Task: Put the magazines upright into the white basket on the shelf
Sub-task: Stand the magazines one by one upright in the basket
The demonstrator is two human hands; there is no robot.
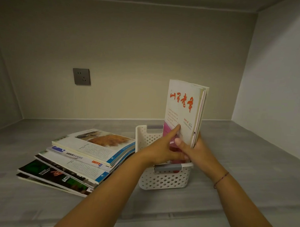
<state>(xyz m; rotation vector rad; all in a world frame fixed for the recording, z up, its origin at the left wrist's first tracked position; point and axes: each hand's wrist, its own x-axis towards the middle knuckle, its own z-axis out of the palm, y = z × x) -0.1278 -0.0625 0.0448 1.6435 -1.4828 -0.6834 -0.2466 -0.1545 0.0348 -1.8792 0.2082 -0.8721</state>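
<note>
Left hand (159, 152) pressing, right hand (201, 153) gripping magazines (183, 111) — bases hidden in basket (164, 181)

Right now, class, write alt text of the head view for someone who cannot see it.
Right hand grips cream magazines with red lettering, upright in a white perforated plastic basket on a grey shelf; left hand presses their cover. Glossy magazines lie piled left of the basket.

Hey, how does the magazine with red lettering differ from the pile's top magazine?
The red-lettered magazine stands upright in the white basket, gripped by the right hand; the pile's top magazine lies flat, untouched. The red-lettered magazine's cover bears red script; the pile's top magazine's, a brownish photo.
</note>
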